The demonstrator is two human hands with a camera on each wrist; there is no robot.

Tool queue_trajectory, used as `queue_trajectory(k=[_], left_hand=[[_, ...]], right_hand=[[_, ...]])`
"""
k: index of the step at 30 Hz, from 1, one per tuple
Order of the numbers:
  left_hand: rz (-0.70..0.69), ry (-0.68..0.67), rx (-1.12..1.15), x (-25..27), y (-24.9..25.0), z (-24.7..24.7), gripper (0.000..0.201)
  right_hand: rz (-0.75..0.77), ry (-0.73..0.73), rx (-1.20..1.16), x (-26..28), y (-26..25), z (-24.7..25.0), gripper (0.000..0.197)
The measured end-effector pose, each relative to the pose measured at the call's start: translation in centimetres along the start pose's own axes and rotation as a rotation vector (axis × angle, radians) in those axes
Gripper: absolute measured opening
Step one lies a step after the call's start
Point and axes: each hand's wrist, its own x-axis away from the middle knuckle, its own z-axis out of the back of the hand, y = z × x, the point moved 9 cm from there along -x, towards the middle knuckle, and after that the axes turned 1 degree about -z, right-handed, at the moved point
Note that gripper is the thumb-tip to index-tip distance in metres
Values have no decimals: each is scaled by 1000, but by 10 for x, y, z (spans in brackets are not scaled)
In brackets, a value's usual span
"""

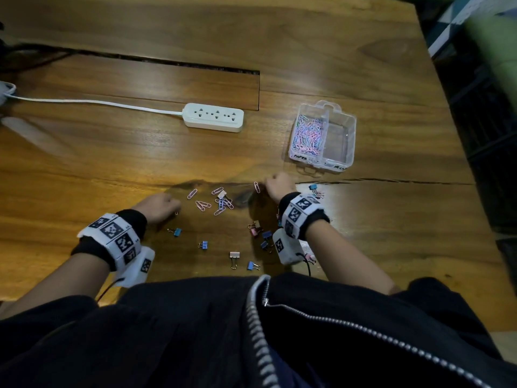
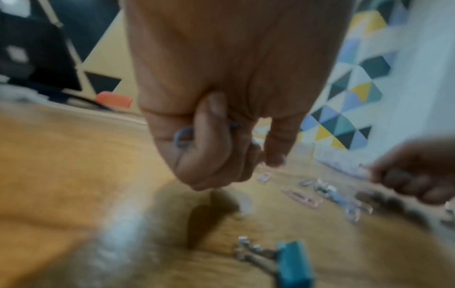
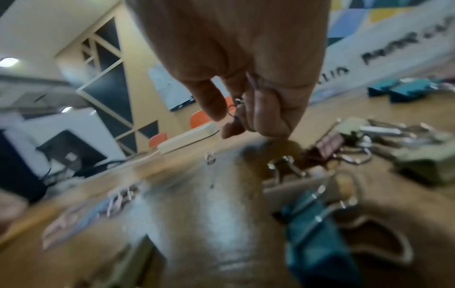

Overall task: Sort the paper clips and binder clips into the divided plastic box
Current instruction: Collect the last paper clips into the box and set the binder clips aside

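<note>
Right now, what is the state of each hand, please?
Left hand: fingers curled around paper clips.
Right hand: fingers curled, pinching thin wire clips, too blurred to name surely.

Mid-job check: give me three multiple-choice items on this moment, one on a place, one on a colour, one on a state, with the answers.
1. Where in the divided plastic box do the sorted paper clips lie?
A. left compartment
B. right compartment
C. both compartments

2. What colour is the power strip on the table?
A. black
B. white
C. orange

3. How is the left hand?
A. flat on the table
B. fingers curled round paper clips
C. gripping the box

Answers:
1 A, the head view shows the pastel pile in the left section and the right section bare.
2 B, its casing and cord are white.
3 B, the left wrist view shows a blue wire loop poking from the curled fingers.
</note>
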Motion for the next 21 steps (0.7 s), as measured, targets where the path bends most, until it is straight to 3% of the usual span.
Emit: queue_trajectory(k=[4,6,10,15,17,21], left_hand=[[18,-144,785,2,11,-10,26],[-43,-254,972,4,29,-14,25],[-161,-372,1011,8,75,-22,26],[-82,-296,799,-9,118,-27,21],[-87,-333,787,-14,141,-33,16],[-61,-417,891,-22,197,-43,19]], right_hand=[[29,-35,194,5,-12,-15,27],[46,-46,324,2,-16,-20,28],[75,-100,422,3,-19,-24,20],[41,-198,220,5,0,-6,24],[44,-164,92,4,4,22,26],[100,65,-70,-13,-9,103,35]])
